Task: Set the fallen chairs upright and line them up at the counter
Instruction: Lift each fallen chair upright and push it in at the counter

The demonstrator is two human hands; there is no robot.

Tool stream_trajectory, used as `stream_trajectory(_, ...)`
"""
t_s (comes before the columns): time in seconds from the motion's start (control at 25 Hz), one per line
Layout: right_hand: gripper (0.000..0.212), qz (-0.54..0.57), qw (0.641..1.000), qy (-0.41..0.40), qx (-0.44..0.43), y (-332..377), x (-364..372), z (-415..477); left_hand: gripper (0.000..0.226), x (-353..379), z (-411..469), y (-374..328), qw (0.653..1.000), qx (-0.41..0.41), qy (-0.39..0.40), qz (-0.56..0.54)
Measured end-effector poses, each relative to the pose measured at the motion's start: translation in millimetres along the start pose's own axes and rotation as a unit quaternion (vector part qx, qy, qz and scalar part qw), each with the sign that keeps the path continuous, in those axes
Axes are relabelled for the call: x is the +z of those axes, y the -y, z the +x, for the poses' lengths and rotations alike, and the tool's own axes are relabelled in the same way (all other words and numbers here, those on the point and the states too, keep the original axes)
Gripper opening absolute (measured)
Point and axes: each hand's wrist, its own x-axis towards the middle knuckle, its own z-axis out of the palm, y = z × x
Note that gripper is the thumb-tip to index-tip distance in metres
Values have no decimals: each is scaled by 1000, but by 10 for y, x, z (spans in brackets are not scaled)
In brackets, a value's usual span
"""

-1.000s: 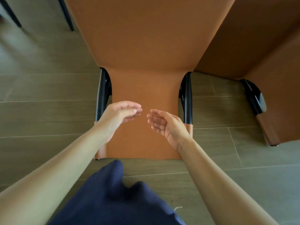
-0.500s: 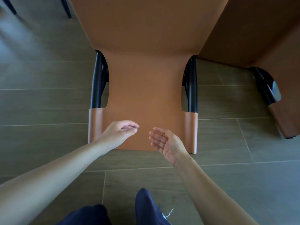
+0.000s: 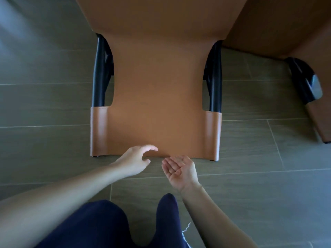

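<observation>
Chair [image 3: 159, 90]: tan leather on a black frame [image 3: 101, 72], centred in the head view on the floor [image 3: 44, 104]. Its narrow end points toward the person. Leather sleeves cover both frame posts at that end.

Left hand [image 3: 136, 161]: palm down, fingers loosely curved, holding nothing. The fingertips [image 3: 152, 147] lie over the near edge of the leather; contact cannot be confirmed.

Right hand [image 3: 180, 170]: palm up, fingers relaxed and slightly cupped, holding nothing. It sits just beside the same edge, near the left hand.

Second chair [image 3: 268, 24]: same tan leather, at the upper right, just beside the first chair and turned at an angle to it.

The person's knees [image 3: 100, 226], in dark blue cloth, fill the lower centre.
</observation>
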Motion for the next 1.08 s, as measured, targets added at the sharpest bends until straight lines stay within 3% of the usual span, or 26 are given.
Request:
stream_trajectory(0.32, 50, 104, 991, -72, -31, -142, 152, 55, 48, 33, 45, 159, 1000, -6, -7, 9)
stream_trajectory(0.76, 50, 49, 990, -131, -20, -134, 260, 130, 49, 95, 61, 233, 1000, -3, -3, 4)
stream_trajectory(1.08, 25, 19, 995, -99, 0, -88, 310, 114, 54, 120, 39, 225, 993, 65, -43, 85)
